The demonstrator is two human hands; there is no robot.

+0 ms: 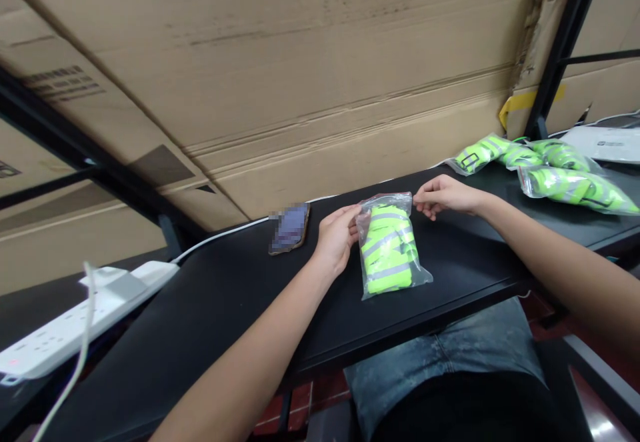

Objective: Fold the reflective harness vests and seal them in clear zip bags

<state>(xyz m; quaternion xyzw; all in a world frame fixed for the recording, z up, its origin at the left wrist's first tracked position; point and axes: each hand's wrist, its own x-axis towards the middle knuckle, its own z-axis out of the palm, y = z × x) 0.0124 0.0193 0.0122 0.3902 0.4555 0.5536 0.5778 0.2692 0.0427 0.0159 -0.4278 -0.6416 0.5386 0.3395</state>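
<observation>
A clear plastic bag [390, 245] with a folded neon-green reflective vest inside lies on the black table [225, 295]. My left hand [337, 237] pinches the bag's top left corner. My right hand [443, 195] pinches the top right corner of the bag's open end. Both hands are closed on the bag's upper edge.
A phone [290, 227] lies to the left of the bag. A white power strip [75, 322] with a cable sits at the far left. Several bagged neon-green vests [550, 169] are piled at the back right. Cardboard sheets [300, 82] line the wall behind the table.
</observation>
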